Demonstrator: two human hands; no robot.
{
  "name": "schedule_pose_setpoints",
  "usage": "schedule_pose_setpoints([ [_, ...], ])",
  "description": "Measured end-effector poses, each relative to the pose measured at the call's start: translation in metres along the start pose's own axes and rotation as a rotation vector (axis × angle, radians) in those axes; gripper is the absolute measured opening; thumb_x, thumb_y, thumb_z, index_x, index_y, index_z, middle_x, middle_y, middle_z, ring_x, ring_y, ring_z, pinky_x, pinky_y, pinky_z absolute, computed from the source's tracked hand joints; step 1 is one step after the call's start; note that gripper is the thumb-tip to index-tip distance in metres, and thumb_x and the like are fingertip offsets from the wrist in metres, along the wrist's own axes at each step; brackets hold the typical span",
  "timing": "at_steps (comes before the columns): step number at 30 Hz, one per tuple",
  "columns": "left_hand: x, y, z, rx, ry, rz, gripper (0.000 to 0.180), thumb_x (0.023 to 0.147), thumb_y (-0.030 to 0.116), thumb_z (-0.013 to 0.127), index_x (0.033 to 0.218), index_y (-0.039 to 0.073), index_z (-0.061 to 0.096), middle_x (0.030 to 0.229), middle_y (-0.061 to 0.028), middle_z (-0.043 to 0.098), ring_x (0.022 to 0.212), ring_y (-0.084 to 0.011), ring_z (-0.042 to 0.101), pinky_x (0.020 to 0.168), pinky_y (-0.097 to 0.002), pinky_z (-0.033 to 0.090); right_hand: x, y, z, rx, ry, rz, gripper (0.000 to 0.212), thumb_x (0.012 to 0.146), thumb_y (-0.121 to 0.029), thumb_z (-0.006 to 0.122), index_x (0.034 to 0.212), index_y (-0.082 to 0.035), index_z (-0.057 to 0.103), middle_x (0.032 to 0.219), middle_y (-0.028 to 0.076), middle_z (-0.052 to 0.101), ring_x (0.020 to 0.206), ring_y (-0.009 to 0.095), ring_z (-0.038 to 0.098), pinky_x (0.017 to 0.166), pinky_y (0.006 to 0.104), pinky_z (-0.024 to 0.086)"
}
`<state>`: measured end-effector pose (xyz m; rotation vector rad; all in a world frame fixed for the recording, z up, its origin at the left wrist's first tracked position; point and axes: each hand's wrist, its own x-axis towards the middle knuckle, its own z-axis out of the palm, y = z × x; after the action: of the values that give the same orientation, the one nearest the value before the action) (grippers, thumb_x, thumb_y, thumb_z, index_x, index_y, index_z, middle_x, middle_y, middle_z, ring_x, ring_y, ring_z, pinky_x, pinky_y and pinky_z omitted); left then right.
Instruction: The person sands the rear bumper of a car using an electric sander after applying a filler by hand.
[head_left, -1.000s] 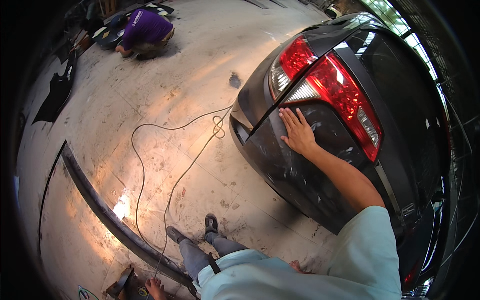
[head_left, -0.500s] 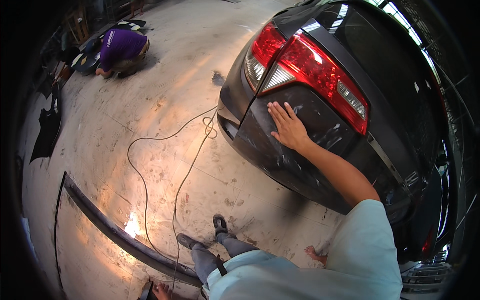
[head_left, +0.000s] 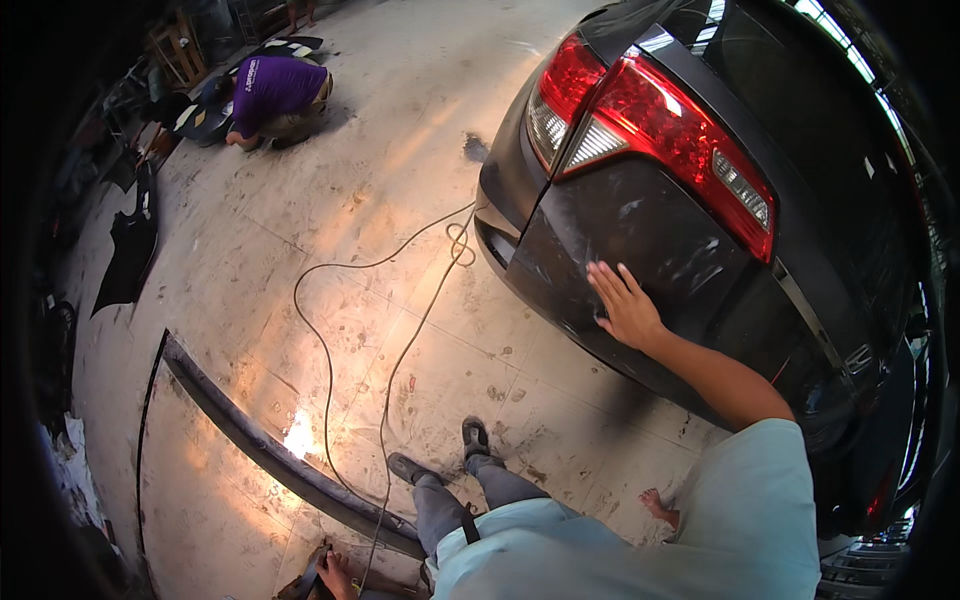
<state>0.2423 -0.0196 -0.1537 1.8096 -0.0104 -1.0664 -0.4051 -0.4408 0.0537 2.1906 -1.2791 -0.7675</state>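
Note:
My right hand lies flat on the dark grey rear bumper of a car, fingers stretched out and holding nothing. It rests below the red and clear tail light, near the bumper's lower edge. Pale, dusty smears mark the dull surface above and beside my fingers. My left hand does not show. At the bottom edge another hand, seemingly a co-worker's, is at a dark object whose kind I cannot make out.
A long dark strip-like car part lies on the dusty floor, with a looped cord beside it. A person in purple crouches far left, near a black panel. A bare foot shows right of my body.
My right hand has slid down the bumper, away from the tail light, still flat with fingers extended. The whole view has shifted, so the surroundings sit farther right.

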Motion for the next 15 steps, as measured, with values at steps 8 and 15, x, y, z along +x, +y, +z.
schedule_pose_setpoints([
  [8, -0.005, -0.082, -0.060, 0.066, 0.008, -0.200, 0.042, 0.088, 0.028, 0.055, 0.121, 0.009, 0.038, 0.081, -0.0082, 0.057, 0.065, -0.0161, 0.056, 0.051, -0.0288, 0.044, -0.038, 0.065, -0.065, 0.151, 0.174, 0.393, 0.073, 0.085, -0.042, 0.051, 0.142, -0.004, 0.027, 0.152, 0.006, 0.019, 0.141, 0.020, 0.013, 0.112, 0.0493, 0.008],
  [15, -0.048, 0.061, 0.073, 0.124, 0.003, 0.120, 0.052, 0.090, 0.028, 0.053, 0.133, 0.008, 0.030, 0.106, -0.0141, 0.058, 0.094, -0.0246, 0.060, 0.067, -0.0343, 0.051, -0.047, -0.002, 0.021, 0.182, 0.012, 0.011, 0.074, 0.084, -0.042, 0.052, 0.142, -0.003, 0.027, 0.152, 0.007, 0.018, 0.141, 0.018, 0.011, 0.113, 0.0383, 0.011],
])
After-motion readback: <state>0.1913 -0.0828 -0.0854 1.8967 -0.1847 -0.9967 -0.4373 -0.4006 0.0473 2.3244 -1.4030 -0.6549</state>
